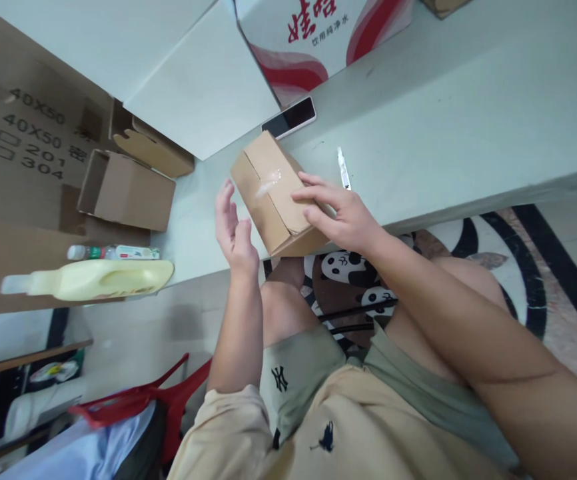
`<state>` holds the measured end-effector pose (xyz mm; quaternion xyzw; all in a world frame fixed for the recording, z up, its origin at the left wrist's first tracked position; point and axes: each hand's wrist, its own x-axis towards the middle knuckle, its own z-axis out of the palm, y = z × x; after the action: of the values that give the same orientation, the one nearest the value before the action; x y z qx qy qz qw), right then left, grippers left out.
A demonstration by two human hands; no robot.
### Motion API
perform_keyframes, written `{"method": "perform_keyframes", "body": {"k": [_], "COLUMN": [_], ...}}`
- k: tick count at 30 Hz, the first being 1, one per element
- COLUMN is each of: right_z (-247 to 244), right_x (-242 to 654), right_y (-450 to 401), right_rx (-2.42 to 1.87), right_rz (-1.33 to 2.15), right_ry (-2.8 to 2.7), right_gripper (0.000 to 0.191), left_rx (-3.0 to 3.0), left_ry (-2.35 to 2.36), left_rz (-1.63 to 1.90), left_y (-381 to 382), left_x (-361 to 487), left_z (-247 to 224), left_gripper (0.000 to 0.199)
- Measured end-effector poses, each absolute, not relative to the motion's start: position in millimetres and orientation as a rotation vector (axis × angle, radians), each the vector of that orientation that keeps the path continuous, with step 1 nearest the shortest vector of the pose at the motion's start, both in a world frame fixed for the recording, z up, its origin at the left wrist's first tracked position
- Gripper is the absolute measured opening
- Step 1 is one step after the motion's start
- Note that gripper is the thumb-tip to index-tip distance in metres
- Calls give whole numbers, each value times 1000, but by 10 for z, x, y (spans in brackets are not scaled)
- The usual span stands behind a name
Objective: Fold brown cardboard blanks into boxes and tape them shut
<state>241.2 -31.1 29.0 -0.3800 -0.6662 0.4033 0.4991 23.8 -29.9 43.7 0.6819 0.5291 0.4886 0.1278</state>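
A small brown cardboard box sits near the front edge of the table, its flaps closed along a seam. A piece of clear, shiny tape crosses the seam near the middle. My right hand rests on the box's right side with fingers stretched over its top. To the left of the box, my left hand is raised, its fingers apart and holding nothing. A white utility knife lies on the table right of the box. Behind the box is a phone-like device with a dark screen.
A white and red carton stands at the back. On the left are an open cardboard box, a yellow jug, a small bottle and a large printed carton. A red chair is at lower left.
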Motion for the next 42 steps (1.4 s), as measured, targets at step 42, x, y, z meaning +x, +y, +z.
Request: {"method": "perform_keyframes", "body": {"k": [42], "right_z": [943], "right_x": [2864], "right_y": [-458], "right_rx": [-853], "right_rz": [856], "right_ry": [-1213], "right_gripper": [35], "left_rx": [2590], "left_ry": [1366], "left_rz": [1122], "left_y": [-668], "left_x": [1343], "left_z": [371], "left_gripper": [51]}}
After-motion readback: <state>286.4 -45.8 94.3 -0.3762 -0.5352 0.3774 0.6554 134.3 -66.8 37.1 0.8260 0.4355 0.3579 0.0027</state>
